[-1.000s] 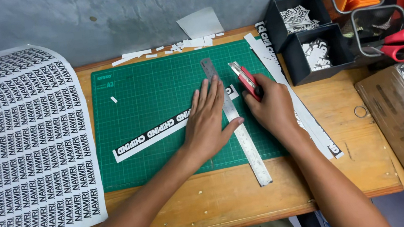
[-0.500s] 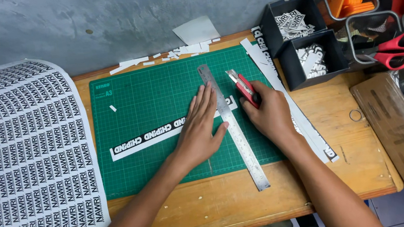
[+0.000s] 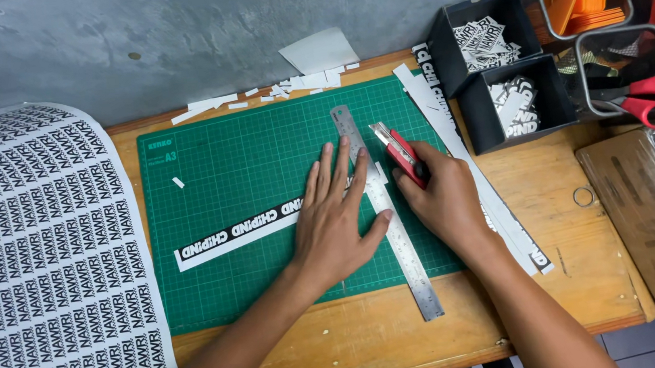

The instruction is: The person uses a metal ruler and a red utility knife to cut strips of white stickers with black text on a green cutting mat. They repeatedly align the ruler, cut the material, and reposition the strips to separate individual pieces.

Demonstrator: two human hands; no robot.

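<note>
The left hand [image 3: 337, 222], fingers spread, pins the steel ruler [image 3: 385, 210] over the printed sticker strip [image 3: 236, 236] while the right hand [image 3: 441, 196] grips a red utility knife [image 3: 400, 152], blade apparently at the ruler's edge: a cut in hand, needing steady pressure.

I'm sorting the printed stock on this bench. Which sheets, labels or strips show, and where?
Sticker sheet: far left, large, white, black rows.
Label strip: on green mat, under left hand, white with black.
Long strips: right of mat, white and black.
Cut stickers: in black boxes, upper right.
</note>
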